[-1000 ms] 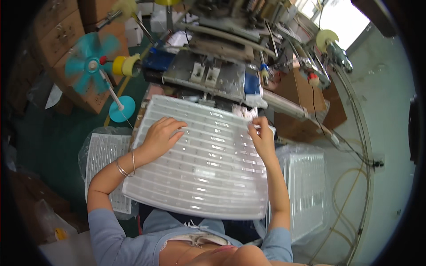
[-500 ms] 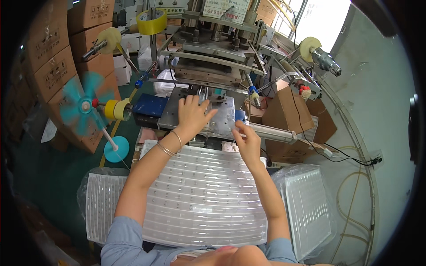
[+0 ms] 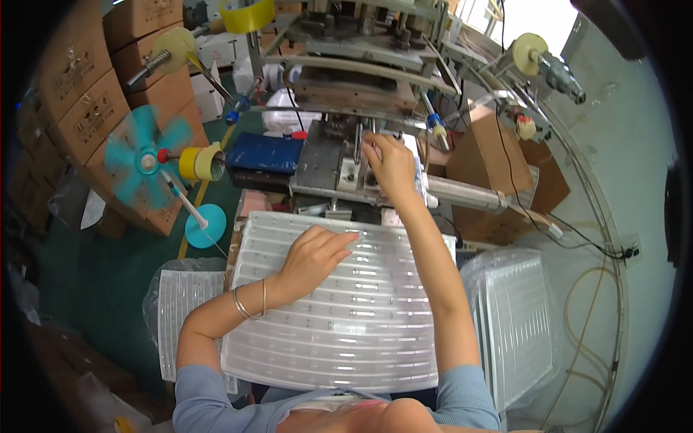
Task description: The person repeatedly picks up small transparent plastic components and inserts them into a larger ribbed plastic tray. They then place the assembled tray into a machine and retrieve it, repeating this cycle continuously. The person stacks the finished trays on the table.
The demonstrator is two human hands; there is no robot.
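A white tray [image 3: 339, 310] with rows of small clear pieces lies in front of me. My left hand [image 3: 312, 261] hovers over its upper middle part. The fingers point right, thumb and forefinger a little apart, with nothing visible between them. My right hand [image 3: 392, 167] is at the metal bed [image 3: 317, 162] of a press machine [image 3: 354, 94], near its metal fixture. Its fingers are bent together at the fixture; whatever they grip is too small or hidden to make out.
A blue box [image 3: 266, 155] sits left of the press bed. A turquoise fan [image 3: 148, 162] and stacked cartons [image 3: 90, 108] stand farther left. More wrapped trays [image 3: 516, 325] lie at right, below an open carton [image 3: 480, 151]. Cables [image 3: 556, 224] run along the right side.
My left hand has left the press bed and come back over the tray. My right hand has moved forward onto the fixture. The view has shifted slightly.
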